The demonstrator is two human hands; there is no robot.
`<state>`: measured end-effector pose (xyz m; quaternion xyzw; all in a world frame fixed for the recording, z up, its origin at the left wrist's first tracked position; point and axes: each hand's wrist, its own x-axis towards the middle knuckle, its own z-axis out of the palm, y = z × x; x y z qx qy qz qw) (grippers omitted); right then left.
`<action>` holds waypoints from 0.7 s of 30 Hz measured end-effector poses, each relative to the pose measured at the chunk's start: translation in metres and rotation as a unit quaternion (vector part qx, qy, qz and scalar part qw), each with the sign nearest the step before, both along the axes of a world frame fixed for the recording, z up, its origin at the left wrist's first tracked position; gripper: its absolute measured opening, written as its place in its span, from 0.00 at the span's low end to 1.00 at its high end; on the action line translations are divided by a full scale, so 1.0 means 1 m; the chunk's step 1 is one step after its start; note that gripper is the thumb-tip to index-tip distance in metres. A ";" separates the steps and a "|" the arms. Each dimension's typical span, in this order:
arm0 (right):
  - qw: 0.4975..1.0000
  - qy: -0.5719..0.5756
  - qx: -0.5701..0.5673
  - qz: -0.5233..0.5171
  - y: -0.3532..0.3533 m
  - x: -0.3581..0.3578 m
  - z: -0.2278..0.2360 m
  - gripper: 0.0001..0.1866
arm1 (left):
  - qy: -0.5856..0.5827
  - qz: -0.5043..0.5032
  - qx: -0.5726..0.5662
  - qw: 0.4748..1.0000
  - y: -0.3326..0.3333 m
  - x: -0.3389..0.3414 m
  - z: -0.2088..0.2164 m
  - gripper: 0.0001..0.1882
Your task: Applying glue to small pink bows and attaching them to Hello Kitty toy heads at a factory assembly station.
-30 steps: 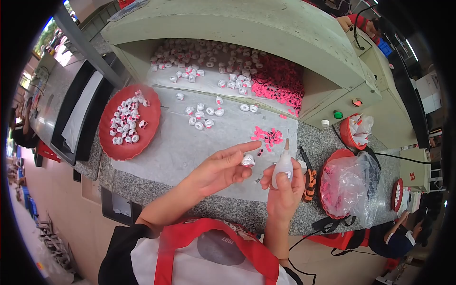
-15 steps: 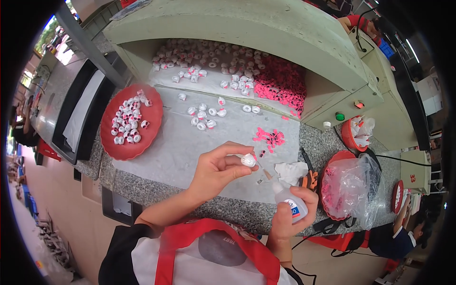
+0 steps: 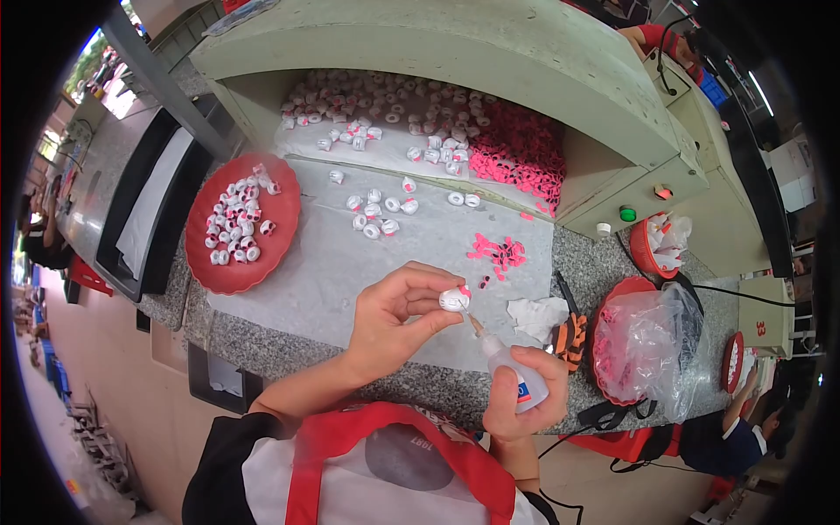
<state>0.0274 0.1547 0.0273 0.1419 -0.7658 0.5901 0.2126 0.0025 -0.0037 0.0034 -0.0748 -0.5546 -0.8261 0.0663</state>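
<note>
Between the thumb and fingers of my left hand (image 3: 392, 317) is a small rounded white piece (image 3: 454, 299) with a bit of pink on its edge. My right hand (image 3: 528, 398) grips a clear glue bottle (image 3: 512, 370) with a thin nozzle, tilted so the tip is at or very near the white piece; whether they touch I cannot tell. Just beyond lie loose small pink pieces (image 3: 499, 252) on white paper sheeting (image 3: 306, 262). Several more white pieces (image 3: 374, 210) rest on that sheeting, farther away and to the left.
A red scalloped plate (image 3: 286, 219) with white and pink pieces stands at left. The pale green cabinet (image 3: 420, 44) holds heaps of both. At right are crumpled white tissue (image 3: 535, 317), an orange-and-black object (image 3: 570, 339), a plastic-covered red bowl (image 3: 612, 395) and a red cup (image 3: 643, 249).
My right hand has moved left and slightly down, bringing the bottle's nozzle to the white piece. The left hand stays nearly in place, with the piece slightly turned.
</note>
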 end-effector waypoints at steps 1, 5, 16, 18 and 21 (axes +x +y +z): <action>1.000 0.013 0.011 0.000 0.000 -0.001 0.000 0.11 | 0.000 -0.001 0.000 1.000 0.000 0.000 0.000 0.15; 0.999 0.037 0.027 0.002 -0.003 -0.003 0.001 0.10 | 0.003 -0.001 -0.005 1.000 0.000 -0.001 0.001 0.15; 0.997 0.042 0.058 0.011 -0.002 -0.003 0.007 0.09 | 0.046 0.016 -0.072 0.996 -0.003 -0.003 0.000 0.15; 0.996 0.042 0.074 0.013 -0.002 -0.004 0.010 0.09 | 0.029 0.026 -0.067 0.997 -0.004 -0.003 0.001 0.14; 0.997 0.034 0.068 -0.007 -0.002 -0.004 0.011 0.09 | 0.014 0.022 -0.047 0.999 -0.004 -0.003 0.003 0.14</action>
